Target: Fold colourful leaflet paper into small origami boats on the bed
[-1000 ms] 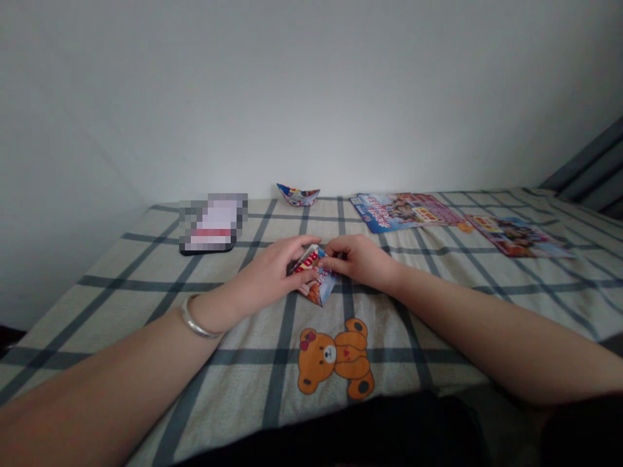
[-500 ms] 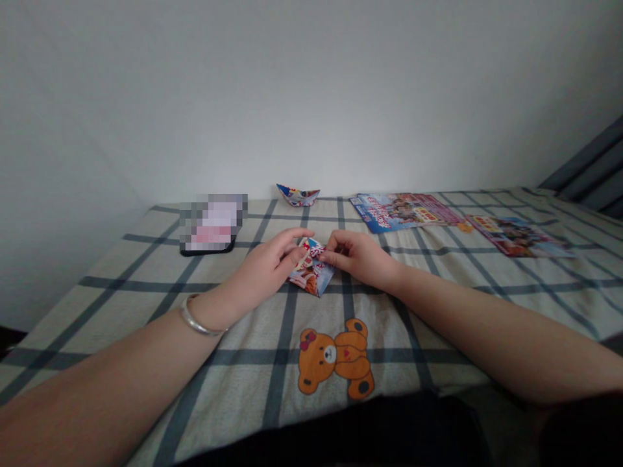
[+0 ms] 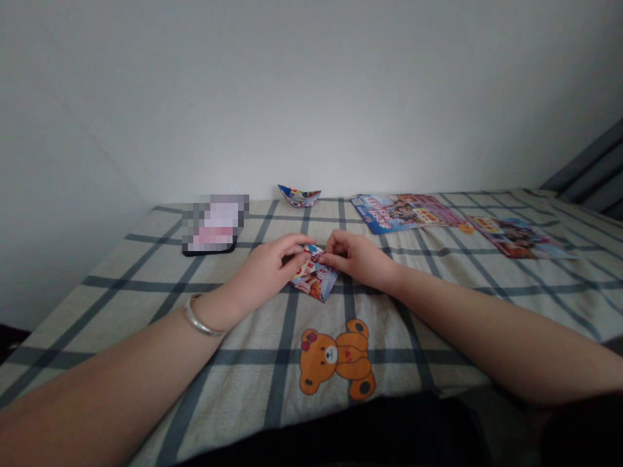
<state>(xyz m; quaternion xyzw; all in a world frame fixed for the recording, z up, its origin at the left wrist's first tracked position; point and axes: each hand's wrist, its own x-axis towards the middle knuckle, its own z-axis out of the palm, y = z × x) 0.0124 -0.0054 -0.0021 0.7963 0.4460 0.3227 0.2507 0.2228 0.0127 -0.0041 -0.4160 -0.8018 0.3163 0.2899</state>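
A small folded piece of colourful printed paper (image 3: 314, 280) lies on the checked bedsheet (image 3: 146, 285) between my two hands. My left hand (image 3: 265, 269), with a silver bangle on its wrist, pinches the paper's left side with curled fingers. My right hand (image 3: 357, 258) pinches the paper's upper right edge, fingertips almost meeting those of the left. The paper's lower corner points toward me and rests on the sheet.
A finished paper boat (image 3: 298, 195) sits by the wall. Two printed flyers (image 3: 403, 211) (image 3: 518, 236) lie at the right. A dark flat object (image 3: 213, 224), blurred out, lies at the back left. A bear print (image 3: 335, 357) is on the sheet near me.
Both hands stayed pinched on the folded paper, working its top edge. The paper shifted slightly and now lies a little flatter between the fingertips.
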